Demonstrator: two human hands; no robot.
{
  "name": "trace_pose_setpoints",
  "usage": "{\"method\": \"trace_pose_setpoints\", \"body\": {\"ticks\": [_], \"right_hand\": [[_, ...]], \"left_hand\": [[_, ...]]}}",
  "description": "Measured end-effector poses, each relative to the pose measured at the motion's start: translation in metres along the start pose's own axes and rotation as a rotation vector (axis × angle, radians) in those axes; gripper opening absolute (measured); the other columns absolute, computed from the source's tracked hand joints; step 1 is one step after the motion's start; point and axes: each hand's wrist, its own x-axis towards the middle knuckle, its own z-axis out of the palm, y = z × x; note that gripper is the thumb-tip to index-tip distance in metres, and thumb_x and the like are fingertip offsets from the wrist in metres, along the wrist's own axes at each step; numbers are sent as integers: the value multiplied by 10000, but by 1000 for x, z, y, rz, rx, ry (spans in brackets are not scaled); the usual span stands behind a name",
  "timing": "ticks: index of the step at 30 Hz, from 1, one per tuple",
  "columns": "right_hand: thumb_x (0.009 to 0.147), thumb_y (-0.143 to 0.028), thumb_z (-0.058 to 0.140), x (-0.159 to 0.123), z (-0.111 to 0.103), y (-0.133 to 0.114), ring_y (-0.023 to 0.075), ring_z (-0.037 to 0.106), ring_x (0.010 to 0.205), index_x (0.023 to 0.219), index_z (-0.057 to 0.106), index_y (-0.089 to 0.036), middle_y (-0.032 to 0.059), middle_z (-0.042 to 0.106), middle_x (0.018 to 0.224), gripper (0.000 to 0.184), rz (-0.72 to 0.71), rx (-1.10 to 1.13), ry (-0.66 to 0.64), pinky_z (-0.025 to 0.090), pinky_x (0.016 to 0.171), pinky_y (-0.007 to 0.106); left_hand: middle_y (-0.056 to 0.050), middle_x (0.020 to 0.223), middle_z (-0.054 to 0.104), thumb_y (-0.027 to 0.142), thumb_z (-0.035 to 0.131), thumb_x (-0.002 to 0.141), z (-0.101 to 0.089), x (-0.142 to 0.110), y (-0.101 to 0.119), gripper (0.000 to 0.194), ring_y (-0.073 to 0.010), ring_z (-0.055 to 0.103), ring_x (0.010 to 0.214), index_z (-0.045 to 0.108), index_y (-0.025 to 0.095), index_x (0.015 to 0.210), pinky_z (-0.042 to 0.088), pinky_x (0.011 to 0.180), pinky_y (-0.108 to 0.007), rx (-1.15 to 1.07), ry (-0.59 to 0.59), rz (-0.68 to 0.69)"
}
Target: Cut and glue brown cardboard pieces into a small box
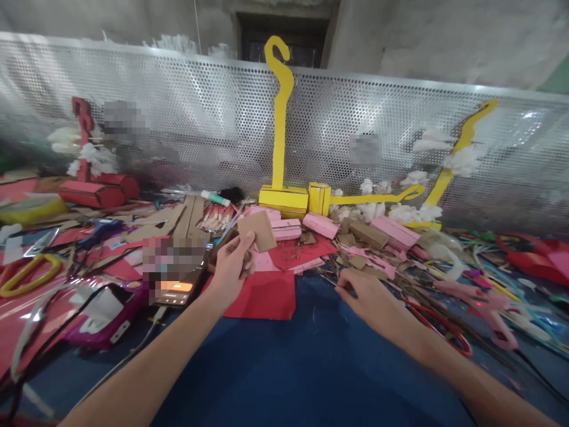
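My left hand (231,267) pinches a small square piece of brown cardboard (258,231) between thumb and fingers, raised above the pile. Below it lies a sheet of red paper (262,296) on the blue table. My right hand (362,293) is closed, thumb against fingertips, beside a heap of thin twigs (400,279); what it pinches, if anything, I cannot make out. Behind the hands are pink paper-covered boxes (287,229) and a yellow box (284,200) with a tall yellow hook-topped strip (280,130) standing on it.
A lit phone (184,279), a purple device (109,308) and yellow-handled scissors (35,276) lie at left. On the right is a pink glue gun (489,305) with a cord. A perforated metal panel (200,130) closes off the back. Red pieces (93,193) stand far left.
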Motion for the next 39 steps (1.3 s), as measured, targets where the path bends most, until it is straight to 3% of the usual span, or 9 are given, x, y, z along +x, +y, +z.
{"method": "trace_pose_setpoints", "body": {"ticks": [6, 9, 14, 18, 22, 24, 30, 36, 39], "right_hand": [[914, -137, 526, -40, 25, -44, 180, 612, 783, 865, 581, -210, 34, 670, 904, 105, -198, 56, -209, 430, 707, 282], [924, -160, 528, -24, 24, -17, 168, 631, 789, 845, 596, -211, 25, 684, 883, 116, -93, 38, -141, 435, 711, 261], [917, -173, 487, 19, -4, 27, 205, 611, 728, 804, 577, -195, 68, 670, 789, 146, 61, -63, 14, 394, 685, 311], [942, -226, 483, 24, -6, -17, 204, 626, 776, 876, 584, -205, 76, 691, 869, 123, 7, -63, 43, 382, 683, 303], [908, -252, 562, 29, 24, -89, 195, 674, 806, 897, 630, -208, 59, 730, 916, 82, -199, -30, -103, 402, 667, 276], [901, -266, 577, 40, 37, -108, 211, 699, 852, 940, 656, -210, 66, 747, 957, 104, -258, -32, -147, 426, 700, 282], [937, -205, 483, 70, 39, -101, 293, 720, 898, 1020, 662, -133, 184, 747, 977, 210, -117, -96, -92, 463, 744, 351], [900, -276, 568, 47, 41, -129, 231, 729, 862, 989, 666, -210, 76, 768, 958, 148, -244, -63, -151, 458, 786, 312], [909, -259, 552, 46, 43, -115, 236, 723, 834, 984, 670, -189, 101, 764, 912, 157, -195, -96, -161, 441, 730, 299]], "left_hand": [[75, 534, 481, 395, 796, 781, -1, 3, -1, 363, -18, 309, 358, 519, 176, 697, 196, 338, -158, 3, 22, -7], [71, 540, 493, 393, 793, 781, -1, 3, 0, 355, -19, 316, 361, 525, 174, 703, 197, 338, -156, 0, 17, -14], [71, 548, 490, 379, 806, 763, 0, 2, 5, 357, -20, 329, 368, 527, 170, 684, 192, 331, -155, -12, 35, -10], [72, 581, 486, 369, 818, 741, 0, 3, 13, 355, -18, 337, 380, 533, 166, 681, 197, 324, -153, -26, 66, 30], [70, 612, 489, 365, 818, 747, -4, 8, 18, 339, -15, 346, 396, 551, 162, 701, 227, 339, -149, -40, 70, 87], [71, 615, 492, 362, 821, 748, -7, 10, 19, 333, -13, 350, 396, 559, 161, 707, 239, 347, -147, -45, 74, 111], [68, 614, 501, 354, 816, 758, -11, 14, 21, 348, -11, 361, 391, 540, 159, 675, 236, 341, -151, -61, 83, 129], [74, 585, 495, 387, 836, 730, -10, 12, 25, 395, -14, 359, 376, 513, 169, 667, 247, 342, -160, -79, 72, 111], [72, 593, 500, 392, 846, 715, -10, 12, 24, 398, -16, 364, 380, 520, 167, 672, 248, 347, -164, -87, 55, 94]]}}
